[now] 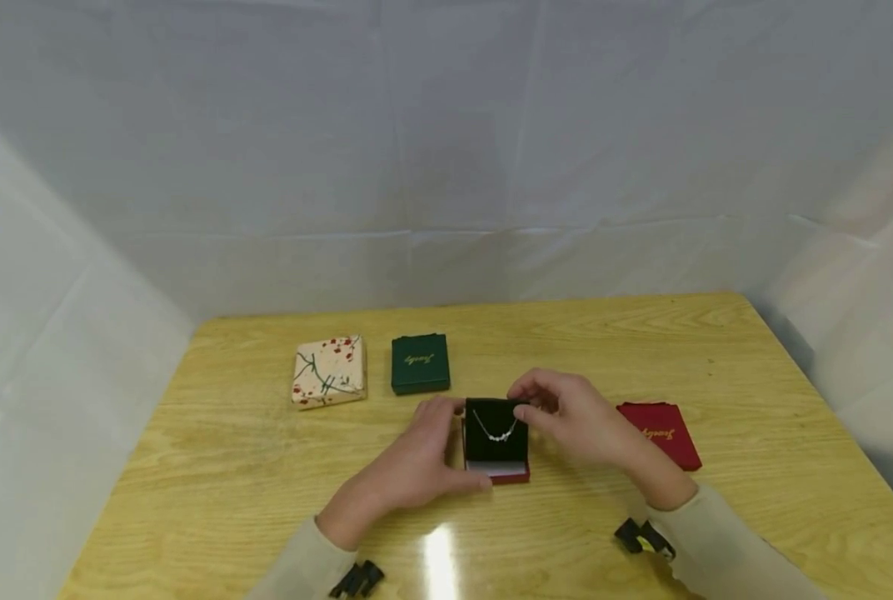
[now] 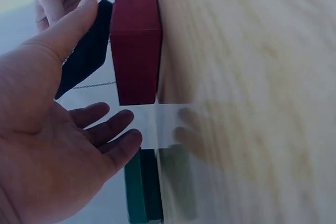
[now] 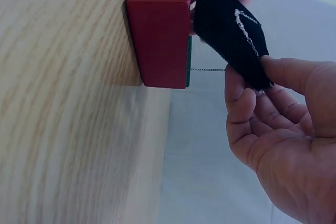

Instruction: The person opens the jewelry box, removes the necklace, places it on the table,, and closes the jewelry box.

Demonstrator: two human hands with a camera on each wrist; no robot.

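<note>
A black velvety insert (image 1: 484,446) stands tilted up out of a small red box base (image 1: 512,479). Across its face hangs a silver necklace (image 1: 501,437) with a row of small stones. My right hand (image 1: 574,417) pinches the insert's upper right corner between thumb and fingers. In the right wrist view, a thin stretch of chain (image 3: 207,70) runs between the raised insert and the red box (image 3: 163,40). Around the box's left side my left hand (image 1: 420,467) lies with fingers extended, its thumb by the front edge. Whether it touches the box is unclear.
A red lid (image 1: 667,435) with gold lettering lies to the right. Farther back are a closed green jewelry box (image 1: 420,364) and, left of it, a cream box (image 1: 330,371) with a red floral print. Pale sheeting (image 1: 454,150) surrounds the wooden table (image 1: 229,483).
</note>
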